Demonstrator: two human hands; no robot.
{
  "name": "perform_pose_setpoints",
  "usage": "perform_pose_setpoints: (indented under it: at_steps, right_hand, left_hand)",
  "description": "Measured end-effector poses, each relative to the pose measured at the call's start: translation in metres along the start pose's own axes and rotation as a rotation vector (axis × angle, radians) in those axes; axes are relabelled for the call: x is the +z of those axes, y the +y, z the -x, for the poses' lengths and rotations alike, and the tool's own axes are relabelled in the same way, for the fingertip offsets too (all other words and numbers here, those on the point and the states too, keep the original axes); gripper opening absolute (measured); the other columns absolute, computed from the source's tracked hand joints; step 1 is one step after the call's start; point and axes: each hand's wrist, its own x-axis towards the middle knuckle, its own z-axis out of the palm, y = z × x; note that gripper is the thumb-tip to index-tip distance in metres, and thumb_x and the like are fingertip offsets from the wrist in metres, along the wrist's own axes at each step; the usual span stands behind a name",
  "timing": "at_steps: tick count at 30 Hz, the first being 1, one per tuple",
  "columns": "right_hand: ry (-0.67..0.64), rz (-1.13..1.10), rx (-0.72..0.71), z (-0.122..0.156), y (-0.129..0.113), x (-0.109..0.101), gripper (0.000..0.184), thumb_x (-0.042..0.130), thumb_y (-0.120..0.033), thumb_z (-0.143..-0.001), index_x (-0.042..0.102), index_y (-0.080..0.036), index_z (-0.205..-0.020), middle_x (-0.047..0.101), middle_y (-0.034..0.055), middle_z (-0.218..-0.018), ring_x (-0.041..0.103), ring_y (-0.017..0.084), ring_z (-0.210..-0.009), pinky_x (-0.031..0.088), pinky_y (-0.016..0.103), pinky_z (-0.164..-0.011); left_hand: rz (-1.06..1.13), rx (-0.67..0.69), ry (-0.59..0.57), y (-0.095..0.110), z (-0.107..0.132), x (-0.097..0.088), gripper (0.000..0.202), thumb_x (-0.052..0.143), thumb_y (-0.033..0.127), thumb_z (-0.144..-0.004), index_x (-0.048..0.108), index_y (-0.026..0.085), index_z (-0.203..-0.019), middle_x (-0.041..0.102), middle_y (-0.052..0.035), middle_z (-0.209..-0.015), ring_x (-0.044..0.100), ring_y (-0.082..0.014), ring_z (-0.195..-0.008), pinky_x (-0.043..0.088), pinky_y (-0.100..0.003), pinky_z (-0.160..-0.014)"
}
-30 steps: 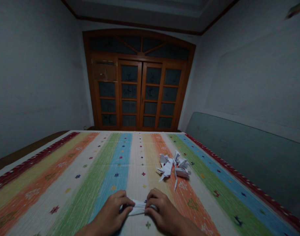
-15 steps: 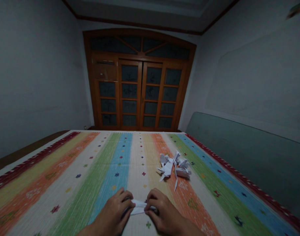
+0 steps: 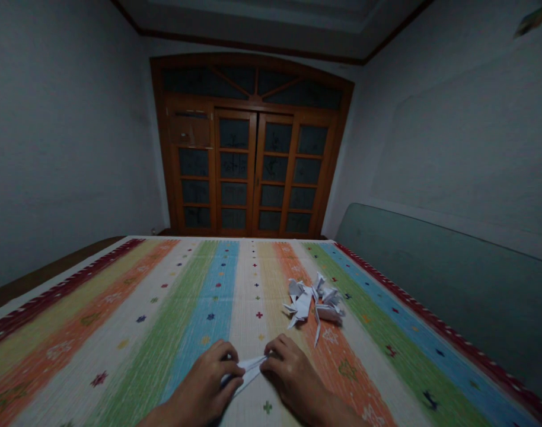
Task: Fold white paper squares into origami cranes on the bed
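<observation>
Between my hands, low in the head view, is a small piece of folded white paper (image 3: 250, 372). My left hand (image 3: 216, 379) pinches its left end between thumb and fingers. At the other end, my right hand (image 3: 289, 373) has its fingers closed on the paper's upper right edge. Only the middle of the paper shows; both ends are hidden by my fingers. The paper is held just over the striped cloth, and I cannot tell whether it touches it.
A cluster of folded white paper figures (image 3: 313, 302) lies on the striped tablecloth (image 3: 173, 332), beyond my right hand. A pale green panel (image 3: 431, 267) runs along the table's right side. Wooden doors with glass panes (image 3: 253, 172) stand past the far edge.
My right hand has moved slightly up and away, and the paper's right end has risen with it, so the paper now slants. My left hand is almost unmoved.
</observation>
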Motion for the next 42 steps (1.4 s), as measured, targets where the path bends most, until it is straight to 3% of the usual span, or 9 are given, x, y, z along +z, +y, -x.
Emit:
perform_pose_setpoints:
  at_steps: [5,10,18,24,28,36,42]
  right_hand:
    - [-0.039,0.061,0.022,0.002,-0.007,0.002,0.018,0.061,-0.005,-0.089,0.07,-0.02,-0.092,0.063,0.0055,-0.088,0.058,0.019,-0.08,0.045,0.026,-0.068]
    - [-0.118,-0.037,-0.076,0.0,-0.017,-0.003,0.019,0.058,-0.011,-0.092,0.07,-0.021,-0.103,0.066,0.007,-0.092,0.062,0.019,-0.085,0.048,0.025,-0.071]
    - [-0.225,-0.116,0.017,-0.005,-0.023,-0.015,0.03,0.063,-0.021,-0.092,0.064,-0.021,-0.122,0.065,0.012,-0.121,0.061,0.025,-0.109,0.053,0.034,-0.094]
    - [-0.266,-0.092,0.099,-0.003,-0.019,-0.017,0.043,0.063,-0.034,-0.096,0.061,-0.019,-0.137,0.058,0.0154,-0.146,0.05,0.033,-0.136,0.041,0.048,-0.115]
    - [-0.279,-0.095,0.144,-0.003,-0.019,-0.018,0.046,0.062,-0.039,-0.097,0.06,-0.022,-0.139,0.054,0.0137,-0.151,0.045,0.034,-0.142,0.038,0.053,-0.117]
    - [-0.277,-0.116,0.182,0.001,-0.016,-0.016,0.063,0.067,-0.053,-0.091,0.053,-0.025,-0.145,0.049,0.0151,-0.155,0.039,0.037,-0.145,0.034,0.056,-0.117]
    - [-0.216,-0.114,0.089,0.001,-0.015,-0.013,0.049,0.071,-0.04,-0.089,0.062,-0.023,-0.134,0.06,0.0156,-0.142,0.049,0.035,-0.135,0.041,0.052,-0.112]
  left_hand:
    - [0.028,-0.025,0.003,0.001,-0.001,0.001,0.021,0.068,0.009,-0.087,0.079,0.023,-0.096,0.069,-0.0067,-0.1,0.066,-0.0234,-0.095,0.052,-0.034,-0.085]
    - [0.008,0.003,0.07,0.004,0.0,0.006,0.022,0.065,0.008,-0.088,0.08,0.022,-0.096,0.07,-0.0081,-0.097,0.066,-0.0242,-0.094,0.052,-0.034,-0.083]
    - [0.055,-0.112,0.107,0.002,-0.007,0.008,0.023,0.063,0.013,-0.091,0.082,0.025,-0.095,0.075,-0.0075,-0.095,0.07,-0.0242,-0.091,0.054,-0.034,-0.082]
    - [0.165,-0.085,0.135,-0.008,-0.008,0.008,0.025,0.06,0.013,-0.089,0.081,0.024,-0.093,0.081,-0.006,-0.094,0.072,-0.0235,-0.089,0.055,-0.034,-0.083]
    - [0.15,-0.073,0.162,-0.017,-0.005,0.009,0.035,0.052,0.008,-0.087,0.078,0.023,-0.106,0.08,-0.0072,-0.096,0.072,-0.0241,-0.09,0.054,-0.037,-0.085]
    - [0.253,0.025,0.031,-0.015,-0.002,-0.003,0.044,0.051,0.004,-0.086,0.073,0.024,-0.117,0.077,-0.0065,-0.097,0.068,-0.0219,-0.093,0.051,-0.035,-0.084]
    - [0.286,0.081,-0.035,-0.023,0.004,-0.008,0.052,0.06,0.002,-0.078,0.07,0.026,-0.124,0.074,-0.0067,-0.107,0.065,-0.0242,-0.101,0.047,-0.04,-0.092]
